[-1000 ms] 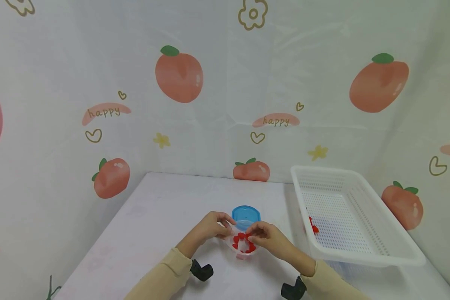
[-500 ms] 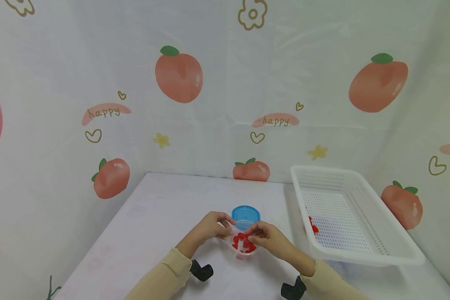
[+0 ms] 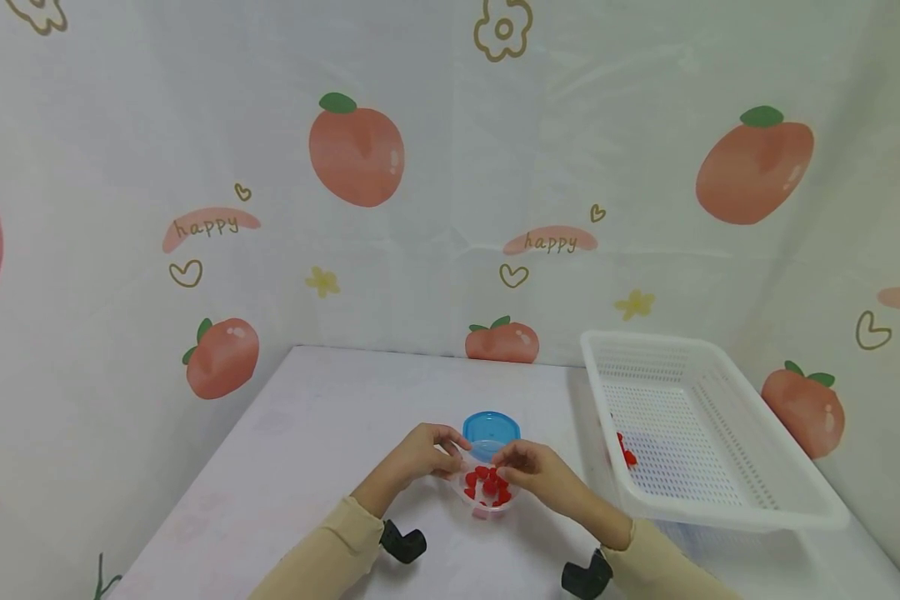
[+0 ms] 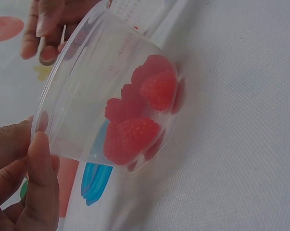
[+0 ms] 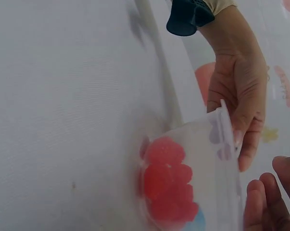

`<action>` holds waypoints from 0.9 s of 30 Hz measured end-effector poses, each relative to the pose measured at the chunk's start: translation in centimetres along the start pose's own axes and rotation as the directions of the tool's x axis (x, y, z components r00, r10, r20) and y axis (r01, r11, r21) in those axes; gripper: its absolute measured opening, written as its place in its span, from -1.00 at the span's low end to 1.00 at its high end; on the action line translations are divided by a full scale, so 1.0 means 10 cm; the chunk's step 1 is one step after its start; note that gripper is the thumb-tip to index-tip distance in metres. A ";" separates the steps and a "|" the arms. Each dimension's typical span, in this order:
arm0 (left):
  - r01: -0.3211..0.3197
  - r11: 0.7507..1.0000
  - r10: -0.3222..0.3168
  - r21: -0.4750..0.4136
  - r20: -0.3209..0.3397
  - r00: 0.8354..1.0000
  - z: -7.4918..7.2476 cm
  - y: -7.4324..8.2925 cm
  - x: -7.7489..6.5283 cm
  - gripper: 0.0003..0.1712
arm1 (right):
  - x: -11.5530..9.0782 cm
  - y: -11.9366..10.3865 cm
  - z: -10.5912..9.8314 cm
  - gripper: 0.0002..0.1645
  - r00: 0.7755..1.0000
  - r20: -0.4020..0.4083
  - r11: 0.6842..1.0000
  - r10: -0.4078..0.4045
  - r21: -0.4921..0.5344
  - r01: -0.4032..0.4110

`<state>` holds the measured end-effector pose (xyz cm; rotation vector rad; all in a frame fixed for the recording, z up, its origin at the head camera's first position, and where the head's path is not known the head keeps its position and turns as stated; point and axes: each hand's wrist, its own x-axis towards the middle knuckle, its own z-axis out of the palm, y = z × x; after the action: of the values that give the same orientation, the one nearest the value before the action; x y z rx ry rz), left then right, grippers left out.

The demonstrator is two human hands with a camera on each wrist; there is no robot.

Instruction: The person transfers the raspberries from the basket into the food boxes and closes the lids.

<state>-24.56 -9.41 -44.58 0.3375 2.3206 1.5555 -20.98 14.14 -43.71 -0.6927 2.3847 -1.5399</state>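
Note:
A clear plastic tub [image 4: 94, 91] stands on the table with several red raspberries [image 4: 135, 134] in its bottom. My left hand [image 3: 425, 452] pinches the tub's rim from the left, thumb and fingers on either side of the edge in the left wrist view. Over the tub's right side is my right hand [image 3: 537, 468], its fingers loosely bent above the opening. The right wrist view shows a gap between this hand's thumb and fingers [image 5: 267, 195], with nothing held there. Just behind the tub lies a blue round lid [image 3: 492, 428].
To the right is a white perforated basket [image 3: 727, 517], with a few red pieces [image 3: 628, 457] near its left wall. A printed curtain [image 3: 435, 275] hangs behind the white table [image 3: 330, 400]. Black straps [image 3: 403, 542] sit at both wrists.
One raspberry now shows in the middle of the tub, where a gap was before. My right hand's fingertips have drawn slightly away from the berries. My left hand keeps its place on the rim.

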 end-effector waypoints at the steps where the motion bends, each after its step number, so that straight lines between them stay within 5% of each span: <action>1: 0.001 1.000 -0.001 0.001 0.000 1.000 0.00 -0.01 0.01 -0.72 | 0.00 -0.02 -0.01 -0.70 1.000 -0.006 1.000 -0.008 -0.009 0.008; 10: 0.002 1.000 -0.002 -0.007 0.001 1.000 0.00 -0.03 0.03 -0.75 | -0.04 -0.30 -0.23 -0.73 0.988 -0.090 0.991 -0.128 -0.039 0.125; 16: -0.005 1.000 0.005 -0.013 0.009 1.000 -0.01 -0.02 0.02 -0.73 | -0.06 -0.48 -0.53 -0.72 0.972 -0.192 0.990 -0.133 -0.064 0.123; 20: -0.008 1.000 0.008 -0.008 0.008 1.000 -0.01 -0.03 0.02 -0.74 | -0.07 -0.53 -0.77 -0.72 0.944 -0.284 0.985 -0.170 -0.089 0.151; 27: -0.003 1.000 0.003 0.000 0.000 1.000 0.00 -0.04 0.03 -0.74 | -0.05 -0.42 -1.25 -0.83 0.886 -0.401 0.964 -0.231 0.026 0.263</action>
<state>-24.87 -9.43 -44.98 0.3406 2.3214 1.5571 -24.77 22.95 -34.63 -0.7528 2.5733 -2.0431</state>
